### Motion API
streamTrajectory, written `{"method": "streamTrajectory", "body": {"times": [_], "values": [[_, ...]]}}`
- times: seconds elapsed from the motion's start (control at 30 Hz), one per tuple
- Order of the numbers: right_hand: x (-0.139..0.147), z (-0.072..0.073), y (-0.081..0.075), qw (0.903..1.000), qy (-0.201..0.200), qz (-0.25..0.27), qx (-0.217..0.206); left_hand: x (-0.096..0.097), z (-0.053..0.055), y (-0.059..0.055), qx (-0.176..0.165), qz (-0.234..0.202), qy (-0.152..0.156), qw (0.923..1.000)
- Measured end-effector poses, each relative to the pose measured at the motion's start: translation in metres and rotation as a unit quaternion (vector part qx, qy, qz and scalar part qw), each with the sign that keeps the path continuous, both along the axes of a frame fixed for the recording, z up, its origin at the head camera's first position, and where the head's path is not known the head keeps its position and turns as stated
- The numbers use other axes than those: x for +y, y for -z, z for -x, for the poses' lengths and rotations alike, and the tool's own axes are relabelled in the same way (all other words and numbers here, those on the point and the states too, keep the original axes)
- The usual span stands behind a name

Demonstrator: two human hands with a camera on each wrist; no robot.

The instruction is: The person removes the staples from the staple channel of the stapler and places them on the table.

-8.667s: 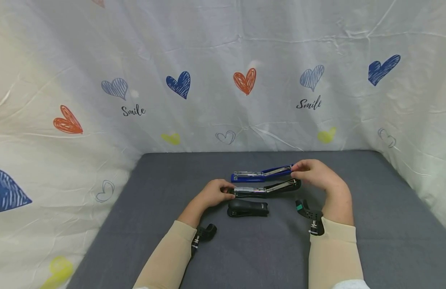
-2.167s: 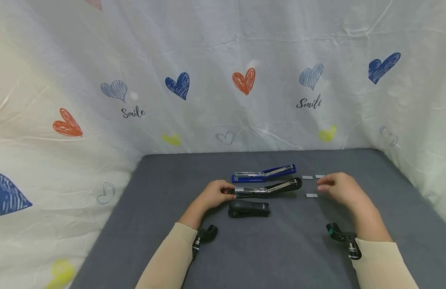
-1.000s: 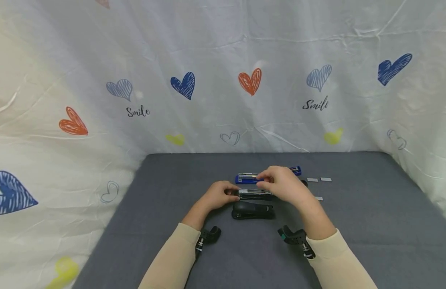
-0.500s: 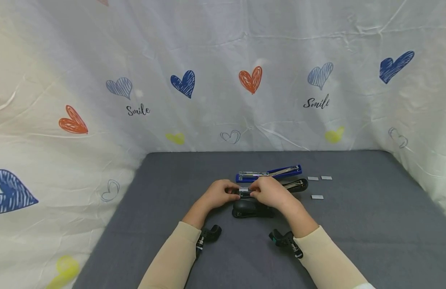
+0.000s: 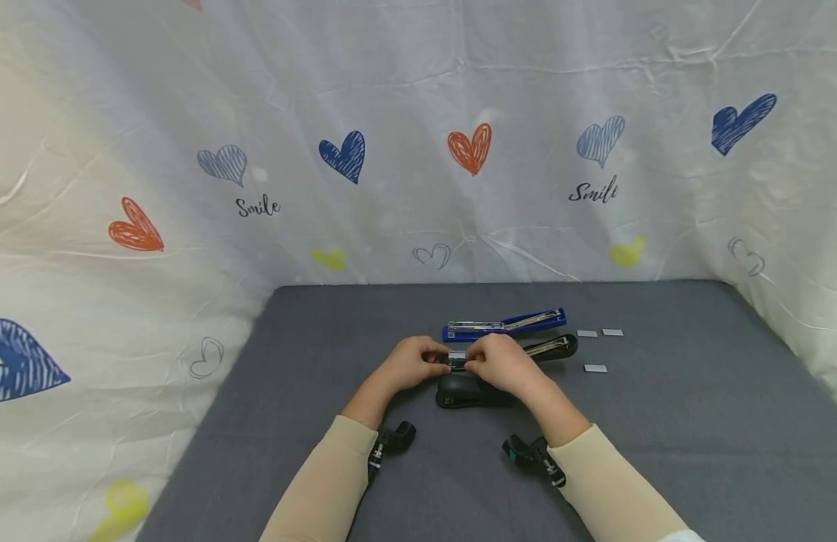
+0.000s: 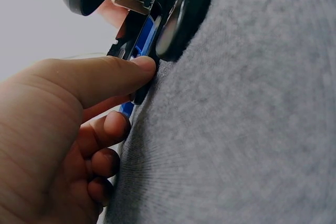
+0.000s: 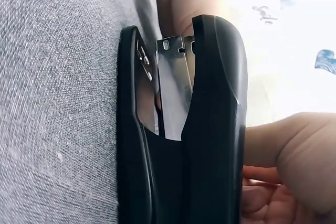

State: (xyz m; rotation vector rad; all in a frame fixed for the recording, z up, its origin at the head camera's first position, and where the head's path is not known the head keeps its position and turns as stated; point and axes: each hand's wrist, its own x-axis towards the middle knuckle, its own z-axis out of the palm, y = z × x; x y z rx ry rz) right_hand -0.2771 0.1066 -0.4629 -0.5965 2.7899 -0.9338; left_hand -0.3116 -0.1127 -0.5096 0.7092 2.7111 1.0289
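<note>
An unfolded black stapler lies on the grey cloth, its silver magazine bared between my hands. My left hand pinches its left end; in the left wrist view the thumb presses on the dark body. My right hand has thumb and forefinger at the magazine, seeming to grip it; whether a staple strip is between them is hidden. A bright silver piece shows between the hands. In front lies a folded black stapler, large in the right wrist view with its mouth apart. Behind lies an unfolded blue stapler.
Several small pale strips, seemingly staples, lie right of the staplers: one strip, another strip beside it and a nearer strip. The grey table ends at a white heart-printed curtain.
The right hand has moved left from beside the strips to the unfolded black stapler's magazine, then slightly further left. The strips appear since the oldest frame. The left hand keeps its place.
</note>
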Motion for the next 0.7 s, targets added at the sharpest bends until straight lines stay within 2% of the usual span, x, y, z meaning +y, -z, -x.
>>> {"method": "streamTrajectory", "body": {"times": [0.27,0.43,0.53,0.7], "values": [[-0.008,0.001,0.006,0.9969,0.05,0.057,0.024,0.0,0.0,0.001,0.011,-0.003,0.006,0.9999],[-0.013,0.001,0.009,0.9935,0.081,0.079,0.013,0.0,0.001,0.002,0.014,-0.005,0.004,0.9999],[-0.014,0.001,0.01,0.9927,0.086,0.084,0.01,0.0,0.001,0.002,0.011,-0.006,0.002,0.9999],[-0.015,0.001,0.014,0.9934,0.073,0.079,0.039,0.0,0.0,0.001,0.005,-0.002,-0.001,1.0]]}}
